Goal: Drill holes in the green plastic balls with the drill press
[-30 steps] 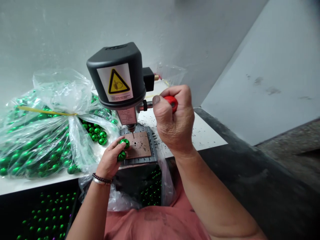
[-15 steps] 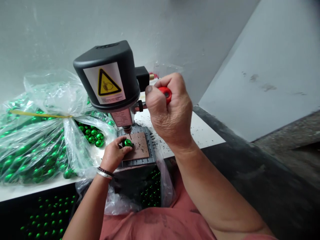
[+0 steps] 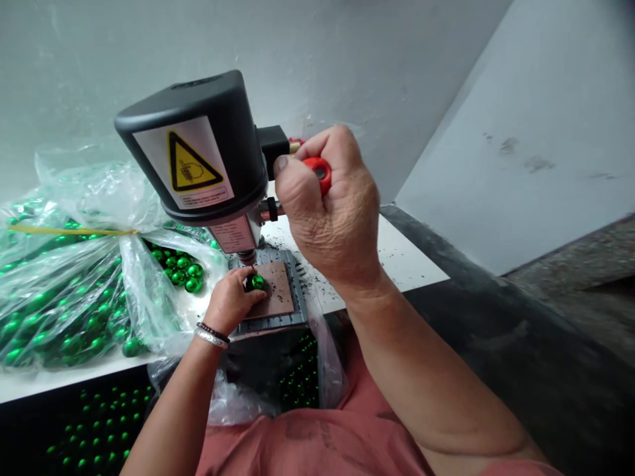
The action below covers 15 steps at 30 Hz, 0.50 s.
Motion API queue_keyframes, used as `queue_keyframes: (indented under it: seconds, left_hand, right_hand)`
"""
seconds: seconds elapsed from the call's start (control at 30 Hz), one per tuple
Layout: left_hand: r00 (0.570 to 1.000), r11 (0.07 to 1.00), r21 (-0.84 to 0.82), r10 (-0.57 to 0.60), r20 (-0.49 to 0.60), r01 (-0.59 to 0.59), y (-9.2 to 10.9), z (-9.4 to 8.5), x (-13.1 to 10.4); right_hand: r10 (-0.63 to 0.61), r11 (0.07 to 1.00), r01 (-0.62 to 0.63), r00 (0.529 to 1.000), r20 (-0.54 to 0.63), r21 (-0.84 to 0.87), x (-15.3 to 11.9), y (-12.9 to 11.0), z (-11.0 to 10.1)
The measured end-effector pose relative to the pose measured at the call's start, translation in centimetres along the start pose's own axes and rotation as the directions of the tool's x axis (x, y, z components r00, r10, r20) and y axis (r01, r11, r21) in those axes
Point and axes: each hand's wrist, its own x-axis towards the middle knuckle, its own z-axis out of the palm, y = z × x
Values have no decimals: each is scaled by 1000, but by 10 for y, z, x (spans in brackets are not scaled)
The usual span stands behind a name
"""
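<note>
A shiny green ball point(image 3: 257, 282) is pinched between the thumb and fingers of my left hand point(image 3: 231, 299), over a brown board point(image 3: 278, 291) on the grey base plate point(image 3: 300, 297). Just above the ball is the spindle point(image 3: 247, 258) of a bench drill with a black head point(image 3: 198, 145) and a yellow warning label point(image 3: 191, 166). My right hand point(image 3: 342, 211) is closed round the drill's red handle knob point(image 3: 320, 174). The drill bit's tip is at the ball's top; whether it has entered the ball cannot be made out.
A clear plastic bag point(image 3: 94, 284) full of green balls lies at the left, tied with a yellow strip. Loose green balls point(image 3: 193, 284) lie beside it. Dark shavings are scattered on the white tabletop point(image 3: 411, 261). More green balls point(image 3: 99, 430) show below the table edge.
My right hand has moved slightly left and up with the knob. The drill head looks larger and further left, its spindle lower and nearer the ball. My left hand still holds the ball.
</note>
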Motion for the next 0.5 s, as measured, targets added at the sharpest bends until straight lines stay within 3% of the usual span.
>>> queue_keyframes:
  seconds: [0.3, 0.5]
  left_hand:
    - [995, 993, -74, 96, 20, -94, -6, 7, -10]
    - [997, 974, -214, -72, 18, 74, -2, 4, -9]
  right_hand:
    - [12, 1000, -13, 1000, 12, 27, -1, 0, -1]
    - [20, 999, -21, 1000, 14, 42, -1, 1, 1]
